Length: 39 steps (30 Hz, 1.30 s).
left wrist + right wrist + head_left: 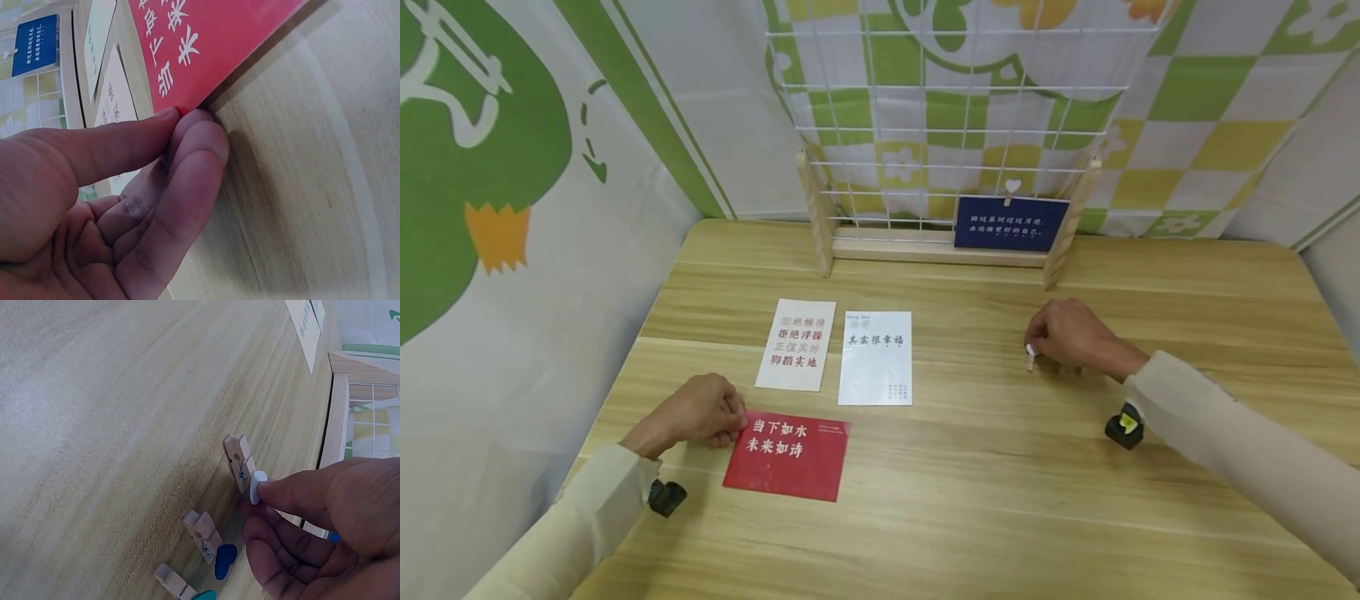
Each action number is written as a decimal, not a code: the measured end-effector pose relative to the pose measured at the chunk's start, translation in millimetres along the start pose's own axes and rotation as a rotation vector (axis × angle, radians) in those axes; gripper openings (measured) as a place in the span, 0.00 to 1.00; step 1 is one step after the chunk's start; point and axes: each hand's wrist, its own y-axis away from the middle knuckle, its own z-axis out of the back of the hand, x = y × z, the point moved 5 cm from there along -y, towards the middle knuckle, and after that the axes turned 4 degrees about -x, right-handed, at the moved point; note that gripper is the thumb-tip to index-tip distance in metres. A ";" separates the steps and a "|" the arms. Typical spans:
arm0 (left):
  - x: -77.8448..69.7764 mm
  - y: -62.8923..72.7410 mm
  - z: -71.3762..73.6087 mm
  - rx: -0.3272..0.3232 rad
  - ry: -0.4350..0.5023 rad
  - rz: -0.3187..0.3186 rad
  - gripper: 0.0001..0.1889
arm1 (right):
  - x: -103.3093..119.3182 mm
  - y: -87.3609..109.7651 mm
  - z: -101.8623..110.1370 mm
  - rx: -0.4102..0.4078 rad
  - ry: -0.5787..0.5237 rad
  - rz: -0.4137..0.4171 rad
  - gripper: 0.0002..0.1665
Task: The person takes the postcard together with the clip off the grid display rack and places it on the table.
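Note:
My left hand (703,407) pinches the corner of a red card (793,467) with white writing. Thumb and fingertips meet at that corner in the left wrist view, and the card slants over the wooden table. My right hand (1069,333) holds a small wooden clothespin (236,456) by its white heart end (256,486), jaws pointing away from the fingers. Beside it on the table, in the right wrist view, are a clothespin with a blue heart (225,560) and another with a teal heart (205,595).
A white card with red writing (796,346) and a pale card with dark writing (876,358) lie on the table (970,500). Behind them stands a white wire grid (917,131) in a wooden frame, with a dark blue card (1011,223) clipped low on its right.

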 end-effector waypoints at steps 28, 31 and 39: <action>-32.0 -8.8 15.4 -0.045 -0.144 -0.098 0.07 | -2.6 1.8 15.1 -0.026 -0.016 0.010 0.07; -50.3 -17.4 19.2 -0.072 -0.197 -0.152 0.07 | -3.6 1.2 21.4 -0.042 -0.014 -0.001 0.09; -94.3 -42.4 18.0 -0.102 -0.228 -0.254 0.05 | -2.3 -7.3 41.1 -0.133 -0.043 -0.044 0.14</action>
